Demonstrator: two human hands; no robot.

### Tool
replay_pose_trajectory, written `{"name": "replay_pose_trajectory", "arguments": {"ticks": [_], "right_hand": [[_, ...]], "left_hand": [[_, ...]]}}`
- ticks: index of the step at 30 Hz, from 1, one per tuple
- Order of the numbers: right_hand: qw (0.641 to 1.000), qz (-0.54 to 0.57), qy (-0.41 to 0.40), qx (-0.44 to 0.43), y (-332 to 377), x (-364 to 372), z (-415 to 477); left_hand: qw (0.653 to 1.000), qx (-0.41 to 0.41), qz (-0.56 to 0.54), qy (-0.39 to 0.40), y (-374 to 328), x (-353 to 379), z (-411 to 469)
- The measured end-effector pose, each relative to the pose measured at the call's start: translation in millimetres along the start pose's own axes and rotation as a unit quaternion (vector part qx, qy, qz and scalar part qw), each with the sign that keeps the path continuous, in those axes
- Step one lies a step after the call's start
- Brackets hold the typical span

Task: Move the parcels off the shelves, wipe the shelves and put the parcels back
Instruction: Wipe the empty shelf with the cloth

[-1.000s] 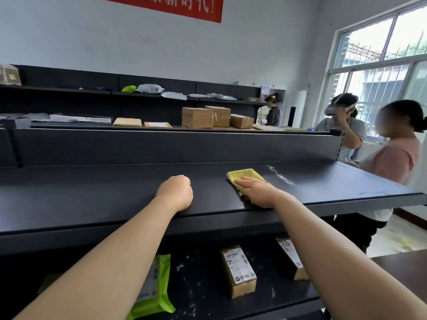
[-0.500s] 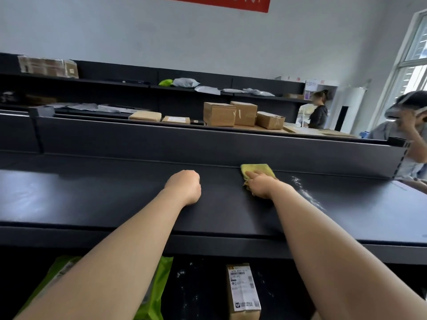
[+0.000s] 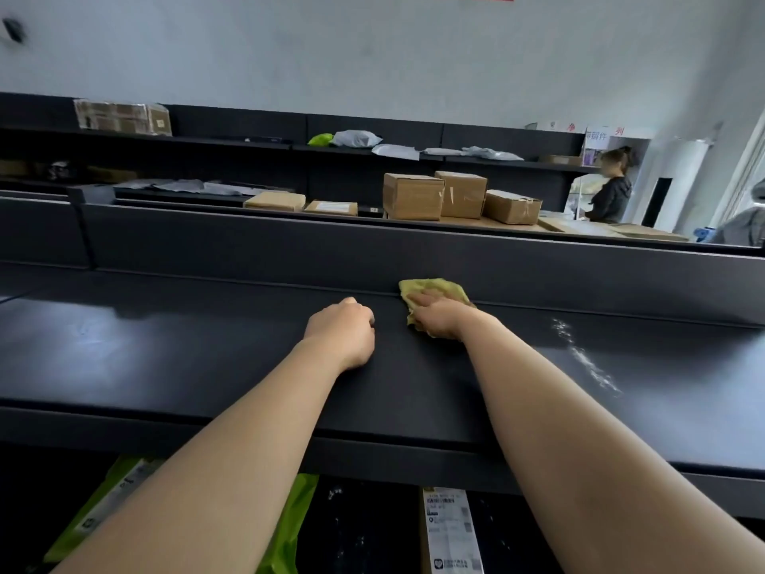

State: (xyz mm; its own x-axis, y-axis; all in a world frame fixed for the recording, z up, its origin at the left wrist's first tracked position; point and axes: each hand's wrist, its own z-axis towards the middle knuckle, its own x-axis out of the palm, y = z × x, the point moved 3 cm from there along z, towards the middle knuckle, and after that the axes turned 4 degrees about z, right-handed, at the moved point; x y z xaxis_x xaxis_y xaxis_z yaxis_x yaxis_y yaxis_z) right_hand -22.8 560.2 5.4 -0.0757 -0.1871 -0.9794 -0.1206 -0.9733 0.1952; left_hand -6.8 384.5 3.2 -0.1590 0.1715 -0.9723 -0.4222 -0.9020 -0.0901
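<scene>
The person is leaning over the long black metal shelf [image 3: 207, 366] w/ both bare arms stretched across it, & the right hand [image 3: 439, 319] is pressing a crumpled yellow-green cloth [image 3: 432, 288] onto it right at the back, where the surface is meeting the upright black back panel [image 3: 289, 246]. Its fingers are lying fairly flat over the cloth, pushing down rather than gripping, as far as I can make out. The left hand [image 3: 341, 331] is resting just beside it, on its left, curled into a fist w/ nothing in it, prob. only bracing. What the next stroke is turning on: a streak of white dust [image 3: 588, 358] is lying on the shelf off to the right of the cloth, well apart from it, its long axis running diagonally from near the back panel toward the front edge & further right. So the right hand is the nearer one by a clear margin; the left hand is sitting on the far side of it & isn't placed to help. I'm judging the cloth is needing to go rightward, then come forward along that line, not just straight across. The parcels I'm seeing close by, a bright green plastic mailer bag [image 3: 296, 511] & a brown cardboard parcel w/ a white label [image 3: 449, 532], are lying on the lower shelf [image 3: 364, 532] beneath, so this looks like the wiping stage, w/ putting back not begun.
</scene>
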Motion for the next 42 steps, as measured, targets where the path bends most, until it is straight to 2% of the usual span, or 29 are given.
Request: {"name": "replay_pose_trajectory", "arguments": {"ticks": [5, 7, 10, 19, 27, 31, 36, 39, 42], "right_hand": [[0.991, 0.04, 0.047, 0.115, -49.1, 2.1, -8.2], [0.989, 0.044, 0.034, 0.14, -62.3, -0.5, -18.7], [0.984, 0.045, 0.057, 0.159, -67.5, 0.1, -38.8], [0.996, 0.018, 0.058, 0.068, -27.5, 12.6, -105.9], [1.0, -0.006, 0.026, 0.008, -69.7, 2.7, -164.9], [0.998, -0.046, 0.029, 0.015, -116.0, -7.5, -180.3], [0.994, -0.038, 0.006, 0.105, -171.5, -19.1, -203.6], [0.989, 0.021, -0.025, 0.147, -169.4, -20.4, -209.0], [0.991, -0.006, -0.019, 0.136, -142.2, -14.0, -208.3]], "left_hand": [[1.0, -0.015, 0.007, 0.008, -3.8, 6.7, 0.9], [1.0, -0.015, 0.006, 0.01, -3.6, 8.0, 0.8], [1.0, -0.012, -0.004, 0.014, -2.1, 8.5, 1.0], [0.999, -0.019, -0.021, 0.038, -10.7, 2.4, -18.4], [0.996, -0.026, -0.065, 0.046, -53.2, -2.8, -52.6], [0.997, -0.01, -0.07, 0.04, -80.7, 1.0, -69.8], [0.996, -0.001, -0.081, 0.025, -82.9, 4.3, -83.9], [0.995, 0.008, -0.096, 0.027, -80.3, 2.2, -87.5], [0.992, 0.014, -0.119, 0.036, -77.4, 2.8, -88.8]]}}
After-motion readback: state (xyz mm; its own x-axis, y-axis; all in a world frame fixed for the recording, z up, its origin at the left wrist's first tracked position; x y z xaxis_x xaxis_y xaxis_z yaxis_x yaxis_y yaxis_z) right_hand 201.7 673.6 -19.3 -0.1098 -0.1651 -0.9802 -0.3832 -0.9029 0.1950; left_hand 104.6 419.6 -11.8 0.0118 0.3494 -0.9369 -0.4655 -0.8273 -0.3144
